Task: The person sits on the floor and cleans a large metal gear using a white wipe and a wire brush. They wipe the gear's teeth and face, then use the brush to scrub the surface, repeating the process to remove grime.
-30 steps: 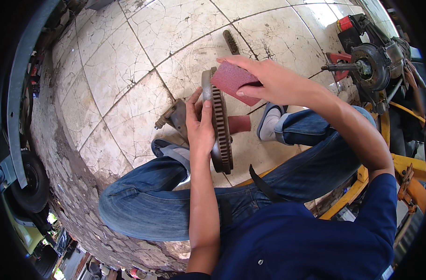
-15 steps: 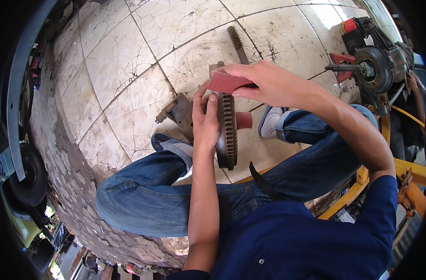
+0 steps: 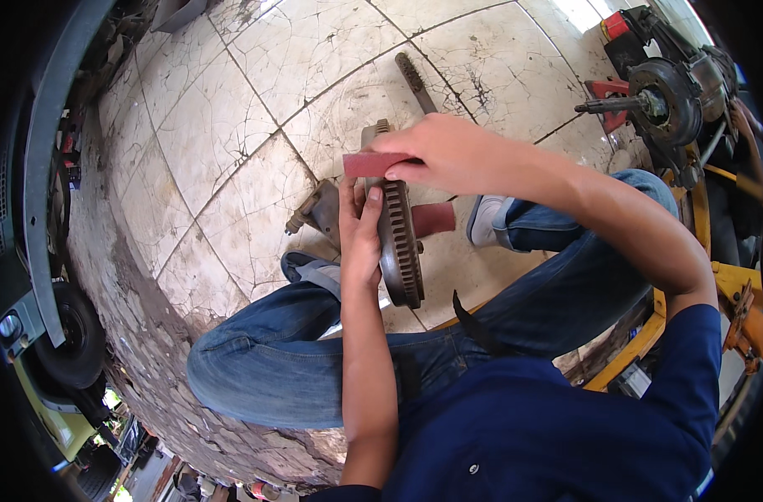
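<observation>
A toothed flywheel (image 3: 402,243) stands on edge between my knees, its ring of gear teeth turned to the right. My left hand (image 3: 360,234) grips its left face, thumb up near the rim. A folded strip of red sandpaper (image 3: 369,165) is pinched in my right hand (image 3: 448,155), over the flywheel's upper part. Whether the paper touches the metal there is hard to see. Another piece of red sandpaper (image 3: 434,218) shows just right of the teeth. Left of the flywheel, a grimy metal part with a fitting (image 3: 318,216) lies on the tiles, partly hidden by my left hand.
A wire brush (image 3: 412,79) lies on the cracked tile floor (image 3: 231,109) beyond my hands. At right stand a hub assembly with a shaft (image 3: 661,105) and a yellow metal frame (image 3: 636,356). A vehicle's wheel (image 3: 68,335) is at the far left.
My right hand has moved left with the sandpaper, which now reaches past the flywheel's left face. The flywheel leans slightly more to the left at its top. The whole view has shifted a little.
</observation>
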A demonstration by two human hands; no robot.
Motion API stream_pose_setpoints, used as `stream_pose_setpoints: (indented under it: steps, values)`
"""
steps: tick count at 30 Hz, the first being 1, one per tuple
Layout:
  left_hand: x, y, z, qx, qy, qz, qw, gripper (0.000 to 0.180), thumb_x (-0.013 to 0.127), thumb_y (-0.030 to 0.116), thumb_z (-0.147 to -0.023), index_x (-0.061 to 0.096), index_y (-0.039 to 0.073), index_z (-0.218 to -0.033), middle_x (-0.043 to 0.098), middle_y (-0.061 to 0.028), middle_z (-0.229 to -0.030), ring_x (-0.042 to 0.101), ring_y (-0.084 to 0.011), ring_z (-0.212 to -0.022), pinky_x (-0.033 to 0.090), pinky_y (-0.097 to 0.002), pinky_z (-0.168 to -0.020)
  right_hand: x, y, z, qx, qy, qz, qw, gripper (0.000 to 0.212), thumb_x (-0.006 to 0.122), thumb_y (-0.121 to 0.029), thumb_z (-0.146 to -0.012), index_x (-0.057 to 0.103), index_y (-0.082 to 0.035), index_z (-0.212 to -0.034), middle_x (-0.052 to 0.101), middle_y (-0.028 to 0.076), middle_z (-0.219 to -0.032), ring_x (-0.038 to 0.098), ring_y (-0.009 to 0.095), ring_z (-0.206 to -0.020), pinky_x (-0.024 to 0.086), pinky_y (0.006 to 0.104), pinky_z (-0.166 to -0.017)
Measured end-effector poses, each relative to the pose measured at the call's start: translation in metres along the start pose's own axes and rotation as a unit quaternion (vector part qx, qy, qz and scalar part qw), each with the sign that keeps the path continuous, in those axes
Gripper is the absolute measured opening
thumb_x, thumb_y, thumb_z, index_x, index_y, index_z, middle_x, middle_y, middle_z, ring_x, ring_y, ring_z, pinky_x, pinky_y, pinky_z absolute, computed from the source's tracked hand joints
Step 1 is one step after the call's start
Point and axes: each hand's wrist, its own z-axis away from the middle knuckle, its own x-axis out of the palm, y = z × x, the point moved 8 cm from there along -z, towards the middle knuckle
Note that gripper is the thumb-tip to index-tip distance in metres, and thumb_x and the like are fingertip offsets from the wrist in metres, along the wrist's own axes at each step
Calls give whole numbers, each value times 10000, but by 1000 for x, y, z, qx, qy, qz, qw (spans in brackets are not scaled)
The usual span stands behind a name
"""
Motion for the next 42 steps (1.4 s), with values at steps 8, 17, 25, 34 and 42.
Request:
stream_pose_setpoints:
  steps: [8, 17, 25, 34, 42]
  values:
    - [-1, -2, 2, -5, -25, 64, 998, 737, 608, 344, -916, 314, 66, -1533, 489, -141, -1429, 531, -256, -1270, 451, -387, -1053, 7, -20, 13, -73, 16, 116, 990, 307, 644, -186, -888, 637, -124, -1189, 699, 106, -1023, 664, 310, -963, 531, 420, -791]
    - [-8, -1, -4, 12, -28, 136, 990, 598, 506, 312, -982, 331, 76, -1503, 553, -173, -1356, 587, -271, -1197, 483, -388, -1025, 54, -36, 61, -393, 11, 245, 887, 402, 631, -144, -842, 649, -194, -1241, 599, -7, -1338, 466, 187, -1349, 297, 462, -1167]
    - [-31, -6, -12, 12, 11, 99, 995, 557, 492, 311, -1002, 391, 73, -1496, 564, -137, -1368, 594, -247, -1189, 484, -363, -1021, 77, -49, 63, -390, -21, 246, 887, 448, 613, -145, -839, 620, -144, -1287, 541, 23, -1428, 435, 215, -1395, 266, 518, -1192]
    - [-32, -12, -13, 8, 5, 94, 996, 551, 488, 320, -1008, 365, 100, -1498, 580, -148, -1328, 616, -261, -1151, 523, -378, -974, 88, -48, 67, -412, -23, 258, 873, 548, 608, -142, -824, 558, -109, -1369, 530, 45, -1442, 411, 209, -1418, 241, 533, -1210]
    - [-25, -5, -7, -1, 5, 94, 996, 579, 493, 338, -1004, 346, 42, -1479, 571, -173, -1319, 623, -255, -1135, 509, -378, -978, 75, -41, 56, -374, 21, 338, 863, 475, 597, -203, -849, 598, -123, -1318, 523, 9, -1455, 410, 200, -1417, 245, 524, -1203]
